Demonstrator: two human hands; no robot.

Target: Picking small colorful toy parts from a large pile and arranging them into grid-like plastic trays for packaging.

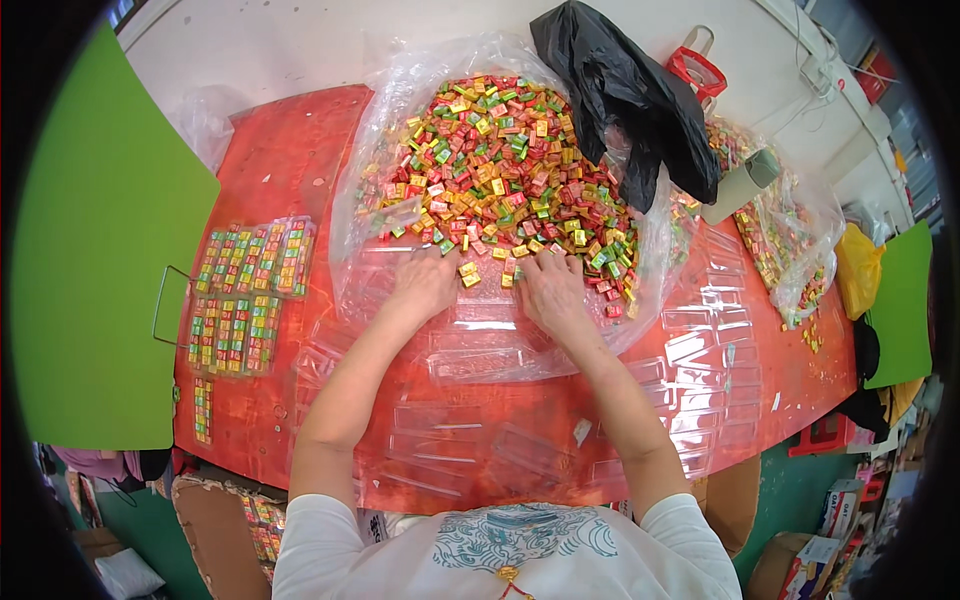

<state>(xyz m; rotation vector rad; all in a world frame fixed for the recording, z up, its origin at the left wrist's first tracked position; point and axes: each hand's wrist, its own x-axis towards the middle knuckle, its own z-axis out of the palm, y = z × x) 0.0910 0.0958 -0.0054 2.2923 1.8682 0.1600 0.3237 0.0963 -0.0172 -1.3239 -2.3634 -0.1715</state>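
Note:
A large heap of small wrapped candies [500, 170] in red, yellow, green and orange lies in an open clear plastic bag [355, 250] on the red table. At the heap's near edge are both my hands, backs upward. My left hand [428, 280] has its fingers curled down against the candies. My right hand [553, 288] is bent in the same way a little to the right. What either hand holds, if anything, is hidden under the fingers. A few loose candies lie between them. Empty clear plastic trays [435, 445] are spread nearest my body.
Filled trays of candies [235, 335] stand in rows at the left, beside a green panel [100, 260]. A black plastic bag [630, 90] hangs over the heap's far right. More clear trays [700, 370] and another candy bag [790, 240] lie right. A cardboard box [205, 530] stands below.

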